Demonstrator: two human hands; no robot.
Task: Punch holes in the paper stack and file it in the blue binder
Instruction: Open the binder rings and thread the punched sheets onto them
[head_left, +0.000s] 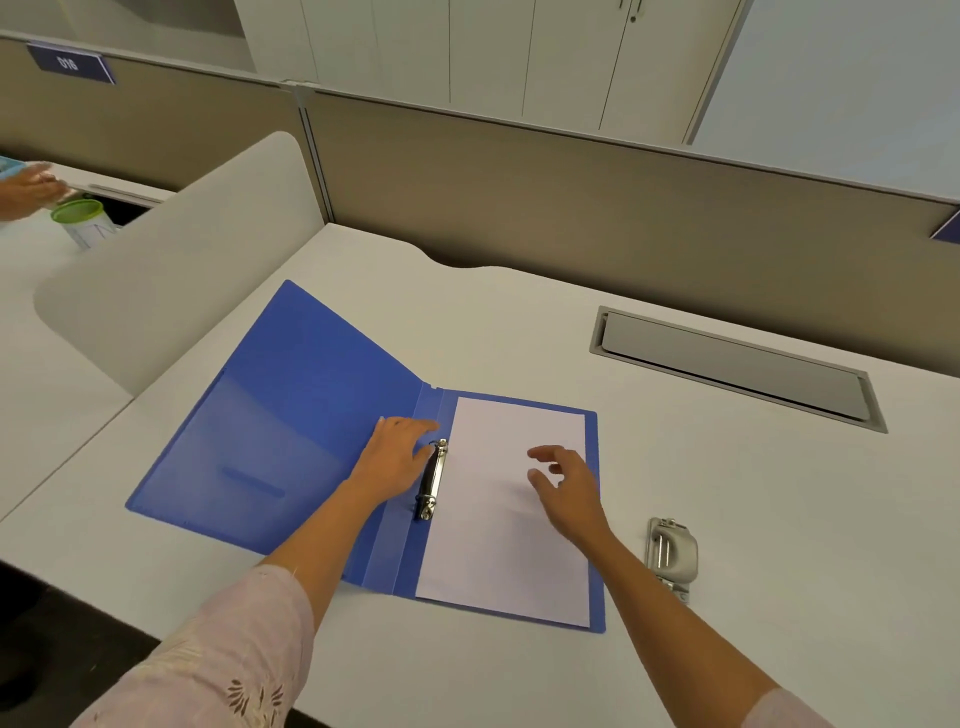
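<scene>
Desk (675, 519) first: a white office worktop with a grey cable hatch (732, 366) set into it at the far right. On it the blue binder (291, 415) lies fully open, its left cover spread toward the far left and its spine running from far to near, slightly slanted. The paper stack (498, 530) rests on the right cover, its long axis parallel to the spine and its left edge right at the ring mechanism (434, 480); whether the sheets are already threaded on the 2 rings cannot be told from here. A grey hole punch (670, 553) sits on the desk just beside the binder's right edge, apart from both hands. The left hand (397, 457) lies flat on the inside of the left cover, fingers spread, thumb touching or almost touching the ring mechanism, holding nothing. The right hand (563, 480) hovers over the paper with fingers loosely curled and empty. What remains likely turns on the rings, which lie directly right of the left hand and left of the right hand, nearer the left; closing the left cover would swing it rightward over the paper.
</scene>
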